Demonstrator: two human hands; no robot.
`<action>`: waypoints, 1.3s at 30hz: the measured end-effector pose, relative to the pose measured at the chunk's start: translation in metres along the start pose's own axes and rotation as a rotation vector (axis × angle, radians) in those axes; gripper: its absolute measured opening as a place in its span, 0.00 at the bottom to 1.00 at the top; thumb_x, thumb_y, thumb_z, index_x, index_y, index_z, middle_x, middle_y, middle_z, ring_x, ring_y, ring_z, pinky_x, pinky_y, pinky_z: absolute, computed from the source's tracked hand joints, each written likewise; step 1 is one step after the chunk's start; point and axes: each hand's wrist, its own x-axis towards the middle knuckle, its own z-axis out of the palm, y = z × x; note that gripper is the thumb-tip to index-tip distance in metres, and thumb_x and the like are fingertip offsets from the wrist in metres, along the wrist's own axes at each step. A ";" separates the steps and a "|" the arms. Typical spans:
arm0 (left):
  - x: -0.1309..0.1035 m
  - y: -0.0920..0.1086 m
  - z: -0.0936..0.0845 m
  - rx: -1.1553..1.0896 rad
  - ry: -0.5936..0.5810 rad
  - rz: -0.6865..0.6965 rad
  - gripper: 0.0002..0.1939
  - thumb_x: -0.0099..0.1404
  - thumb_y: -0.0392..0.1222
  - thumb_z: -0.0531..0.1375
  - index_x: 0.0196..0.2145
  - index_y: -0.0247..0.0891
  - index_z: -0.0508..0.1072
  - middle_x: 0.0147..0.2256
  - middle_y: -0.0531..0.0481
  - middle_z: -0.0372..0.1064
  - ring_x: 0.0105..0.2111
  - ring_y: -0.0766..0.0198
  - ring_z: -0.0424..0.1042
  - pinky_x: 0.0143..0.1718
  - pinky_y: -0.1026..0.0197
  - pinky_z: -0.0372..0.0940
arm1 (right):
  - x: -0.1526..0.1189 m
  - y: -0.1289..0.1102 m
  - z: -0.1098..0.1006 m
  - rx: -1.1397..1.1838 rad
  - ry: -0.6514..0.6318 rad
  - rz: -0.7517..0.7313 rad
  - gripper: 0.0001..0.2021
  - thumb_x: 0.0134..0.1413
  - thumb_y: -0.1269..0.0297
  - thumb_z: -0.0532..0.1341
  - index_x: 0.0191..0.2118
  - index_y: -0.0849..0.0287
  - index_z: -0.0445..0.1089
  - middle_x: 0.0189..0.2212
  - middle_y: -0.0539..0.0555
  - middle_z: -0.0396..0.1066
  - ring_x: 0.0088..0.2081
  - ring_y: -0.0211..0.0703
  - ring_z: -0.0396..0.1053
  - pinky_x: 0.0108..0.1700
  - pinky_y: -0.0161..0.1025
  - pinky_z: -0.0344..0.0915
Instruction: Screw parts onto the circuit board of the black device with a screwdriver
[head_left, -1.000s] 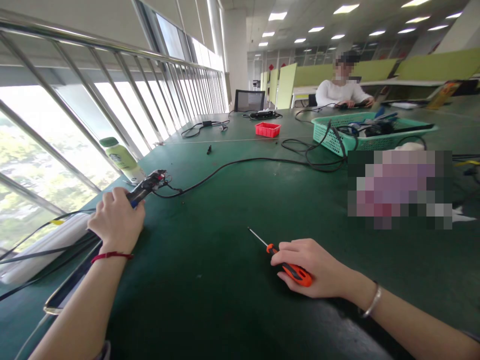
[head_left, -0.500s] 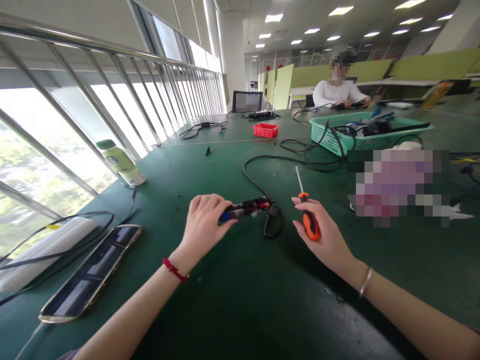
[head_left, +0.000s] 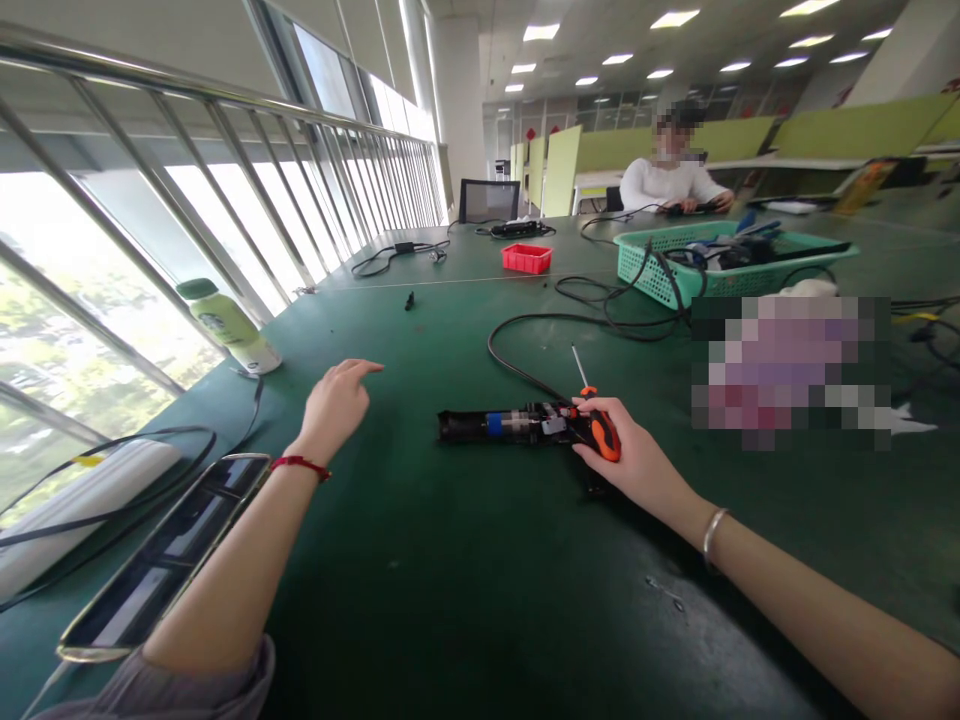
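My right hand (head_left: 634,455) is closed around a screwdriver (head_left: 605,435) with an orange and black handle, its shaft pointing away from me. Beneath its fingertips lies one end of an opened black corded device (head_left: 514,424), with a blue band and metal parts showing inside. Whether those fingers also grip the device, I cannot tell. To the left of the device, apart from it, my left hand (head_left: 336,405) hovers low over the table with the index finger stretched out. Its other fingers are bent and partly hidden; nothing shows in it.
A phone (head_left: 161,560) and a white power strip (head_left: 82,510) lie at left, near a green bottle (head_left: 229,328). Farther back are a red tray (head_left: 526,259), a small black part (head_left: 409,300) and a green basket (head_left: 652,275) with cables. A person (head_left: 671,185) sits across the table.
My left hand has let go of the device and moved left. The device now lies flat on the table. My right hand, still holding the screwdriver, has come over the device's right end.
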 end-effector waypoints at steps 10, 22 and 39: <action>0.003 -0.063 0.007 0.180 -0.288 0.057 0.33 0.42 0.31 0.49 0.49 0.35 0.68 0.50 0.42 0.63 0.49 0.54 0.64 0.51 0.57 0.59 | -0.001 -0.001 -0.001 0.012 -0.008 0.023 0.19 0.48 0.66 0.60 0.46 0.54 0.56 0.54 0.58 0.63 0.53 0.49 0.65 0.55 0.53 0.59; -0.021 -0.020 -0.020 0.426 -0.368 0.034 0.12 0.56 0.35 0.49 0.32 0.39 0.71 0.36 0.44 0.71 0.35 0.55 0.72 0.35 0.58 0.64 | -0.001 -0.002 -0.001 0.003 -0.025 0.052 0.19 0.49 0.66 0.59 0.47 0.54 0.55 0.55 0.58 0.62 0.53 0.48 0.65 0.56 0.52 0.58; -0.103 0.162 0.003 0.275 -0.239 0.804 0.11 0.61 0.24 0.50 0.37 0.30 0.69 0.35 0.45 0.68 0.33 0.61 0.70 0.31 0.61 0.68 | 0.002 -0.006 0.009 -0.166 0.077 0.025 0.17 0.47 0.68 0.60 0.45 0.53 0.59 0.48 0.54 0.66 0.46 0.49 0.68 0.48 0.47 0.65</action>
